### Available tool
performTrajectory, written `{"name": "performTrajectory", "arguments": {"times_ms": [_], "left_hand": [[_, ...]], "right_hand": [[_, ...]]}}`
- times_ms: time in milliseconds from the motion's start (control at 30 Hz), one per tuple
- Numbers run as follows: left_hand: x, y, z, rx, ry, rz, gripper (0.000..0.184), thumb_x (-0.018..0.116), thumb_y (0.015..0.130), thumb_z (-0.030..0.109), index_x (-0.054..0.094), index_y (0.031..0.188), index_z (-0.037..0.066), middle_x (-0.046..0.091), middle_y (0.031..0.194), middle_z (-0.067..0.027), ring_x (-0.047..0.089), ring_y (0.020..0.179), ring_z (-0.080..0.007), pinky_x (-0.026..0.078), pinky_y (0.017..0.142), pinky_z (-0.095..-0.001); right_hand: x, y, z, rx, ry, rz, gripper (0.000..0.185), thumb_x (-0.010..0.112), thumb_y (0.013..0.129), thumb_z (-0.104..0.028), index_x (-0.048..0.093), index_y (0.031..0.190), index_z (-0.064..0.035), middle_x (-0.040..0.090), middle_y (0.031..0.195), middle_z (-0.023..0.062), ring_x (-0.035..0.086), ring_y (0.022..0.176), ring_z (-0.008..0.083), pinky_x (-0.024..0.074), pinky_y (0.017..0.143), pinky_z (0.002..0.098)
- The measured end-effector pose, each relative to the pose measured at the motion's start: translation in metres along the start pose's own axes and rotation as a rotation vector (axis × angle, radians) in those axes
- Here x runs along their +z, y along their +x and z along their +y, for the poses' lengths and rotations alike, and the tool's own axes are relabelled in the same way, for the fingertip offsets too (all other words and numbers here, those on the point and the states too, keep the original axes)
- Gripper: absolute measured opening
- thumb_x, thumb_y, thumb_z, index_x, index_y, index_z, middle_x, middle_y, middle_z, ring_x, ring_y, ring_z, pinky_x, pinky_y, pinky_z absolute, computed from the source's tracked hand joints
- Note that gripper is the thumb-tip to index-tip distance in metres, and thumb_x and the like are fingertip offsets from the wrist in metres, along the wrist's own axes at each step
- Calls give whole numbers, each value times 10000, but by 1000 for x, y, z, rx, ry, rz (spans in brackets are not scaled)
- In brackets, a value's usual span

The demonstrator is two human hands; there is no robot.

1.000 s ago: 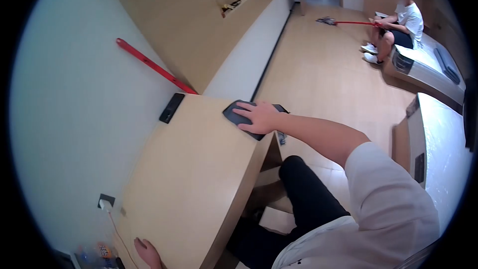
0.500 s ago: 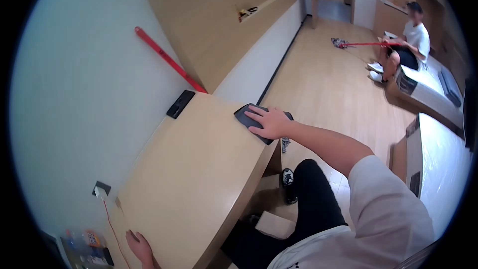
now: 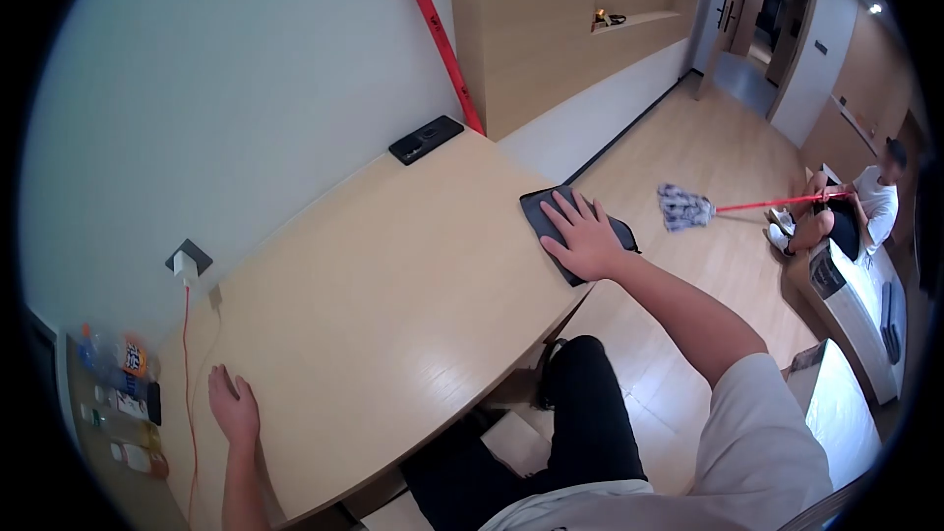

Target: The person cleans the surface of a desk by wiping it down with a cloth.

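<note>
My right hand (image 3: pixel 582 238) lies flat with spread fingers on a dark grey cloth (image 3: pixel 539 213) at the far right corner of the wooden desk (image 3: pixel 374 305). Part of the cloth hangs over the desk's edge. My left hand (image 3: pixel 234 405) rests on the desk's left part, near an orange cable (image 3: pixel 188 364), with its fingers apart and nothing held. A black phone-like object (image 3: pixel 426 140) lies at the back edge by the wall.
A white plug (image 3: pixel 184 265) sits in the wall socket. Several bottles (image 3: pixel 123 398) stand at the far left. A red pole (image 3: pixel 440 39) leans behind the desk. To the right, a seated person (image 3: pixel 870 202) holds a mop (image 3: pixel 685 207) by its red handle.
The view has swung to the right, so the desk and wall appear turned. Both hands remain on the desk, the right still on the cloth. The other person's mop has shifted on the floor.
</note>
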State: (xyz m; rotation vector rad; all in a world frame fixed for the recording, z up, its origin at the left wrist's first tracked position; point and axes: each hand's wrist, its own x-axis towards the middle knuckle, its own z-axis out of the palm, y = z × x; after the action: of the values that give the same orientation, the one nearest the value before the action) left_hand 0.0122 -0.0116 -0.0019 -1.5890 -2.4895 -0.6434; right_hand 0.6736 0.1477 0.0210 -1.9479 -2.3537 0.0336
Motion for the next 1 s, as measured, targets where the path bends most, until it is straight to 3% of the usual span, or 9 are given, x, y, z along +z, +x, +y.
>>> {"name": "performTrajectory", "arguments": {"times_ms": [400, 667, 767, 1000], "left_hand": [[-3, -4, 4, -4, 3, 22, 486, 586, 1010, 204, 560, 1426, -47, 528, 1533, -253, 453, 1461, -426, 362, 1219, -490], [0, 1, 0, 58, -5, 64, 490, 632, 954, 182, 572, 1388, -36, 569, 1466, -255, 522, 1372, -431, 396, 1164, -508], [-3, 2, 4, 118, 54, 122, 431, 648, 923, 140, 593, 1314, -35, 634, 1343, -237, 587, 1267, -433, 457, 1087, -503], [-5, 1, 8, 72, 105, 105, 454, 662, 925, 184, 576, 1341, 26, 592, 1402, -191, 545, 1321, -388, 394, 1117, -509]], "right_hand": [[3, 51, -29, -34, 22, 54, 738, 409, 1066, -561, 328, 1658, -128, 265, 1729, 169, 179, 1608, 405, 111, 1299, 574], [14, 142, -53, -26, 2, 44, 740, 377, 1065, -595, 316, 1669, -171, 251, 1747, 119, 188, 1614, 370, 122, 1298, 575], [19, 185, -60, -61, -12, 52, 731, 382, 1059, -612, 338, 1661, -201, 264, 1747, 83, 202, 1613, 358, 142, 1295, 571], [27, 243, -64, -139, 18, 52, 756, 408, 1031, -673, 359, 1654, -248, 273, 1747, 63, 216, 1610, 362, 147, 1292, 577]]}}
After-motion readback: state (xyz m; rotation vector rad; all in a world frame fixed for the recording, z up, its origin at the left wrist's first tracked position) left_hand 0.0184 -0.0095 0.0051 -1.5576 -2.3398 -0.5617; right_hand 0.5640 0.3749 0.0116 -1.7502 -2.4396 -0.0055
